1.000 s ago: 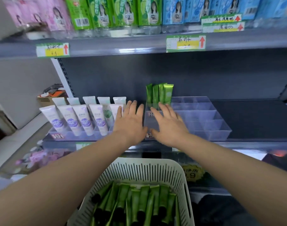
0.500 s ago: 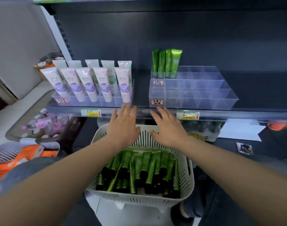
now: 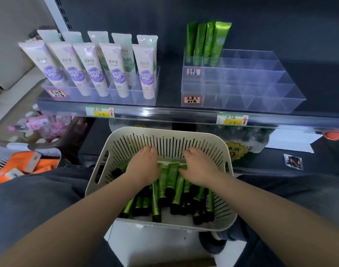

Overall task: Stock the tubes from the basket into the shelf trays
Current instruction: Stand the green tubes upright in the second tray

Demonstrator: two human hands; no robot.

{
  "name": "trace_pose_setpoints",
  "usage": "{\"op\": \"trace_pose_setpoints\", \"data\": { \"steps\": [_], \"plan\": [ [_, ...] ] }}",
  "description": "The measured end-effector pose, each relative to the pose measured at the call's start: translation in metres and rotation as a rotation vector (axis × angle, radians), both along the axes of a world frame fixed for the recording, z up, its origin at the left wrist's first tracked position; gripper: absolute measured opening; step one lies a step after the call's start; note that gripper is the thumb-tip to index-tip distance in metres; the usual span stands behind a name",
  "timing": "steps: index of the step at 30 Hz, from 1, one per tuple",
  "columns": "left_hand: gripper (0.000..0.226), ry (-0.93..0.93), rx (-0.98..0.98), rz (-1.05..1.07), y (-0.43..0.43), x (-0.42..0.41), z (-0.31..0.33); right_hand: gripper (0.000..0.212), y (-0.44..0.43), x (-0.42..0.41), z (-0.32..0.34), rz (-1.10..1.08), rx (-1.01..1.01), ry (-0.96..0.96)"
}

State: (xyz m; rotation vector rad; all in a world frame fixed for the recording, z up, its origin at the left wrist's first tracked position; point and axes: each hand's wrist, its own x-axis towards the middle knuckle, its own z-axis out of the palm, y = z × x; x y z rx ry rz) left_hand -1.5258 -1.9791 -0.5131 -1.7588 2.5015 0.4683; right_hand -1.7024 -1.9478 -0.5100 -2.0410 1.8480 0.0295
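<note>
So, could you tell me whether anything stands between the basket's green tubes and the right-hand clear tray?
Nothing visible does. The left hand and right hand are on the green tubes in the basket, and the right-hand clear tray above is open-topped, its front compartments empty.

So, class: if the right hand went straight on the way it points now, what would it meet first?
Probably the far slotted wall of the basket, just beyond its knuckles. The right hand lies on the green tubes. Depth is hard to judge.
</note>
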Motion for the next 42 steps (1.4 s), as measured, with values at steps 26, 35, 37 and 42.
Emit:
{"op": "trace_pose_setpoints", "data": {
  "steps": [26, 35, 37, 42],
  "plan": [
    [0.012, -0.016, 0.484, 0.164, -0.069, -0.025, -0.11, 0.014, -0.08, 0.028, -0.103, -0.306, 0.38, 0.002],
    [0.01, -0.006, 0.509, 0.237, -0.075, -0.027, -0.122, 0.043, -0.087, 0.033, -0.122, -0.442, 0.48, -0.044],
    [0.01, 0.006, 0.529, 0.243, -0.077, -0.027, -0.122, 0.052, -0.087, 0.032, -0.124, -0.479, 0.488, -0.08],
    [0.016, 0.066, 0.578, 0.268, -0.079, -0.025, -0.12, 0.057, -0.084, 0.029, -0.125, -0.544, 0.492, -0.185]
  ]
}}
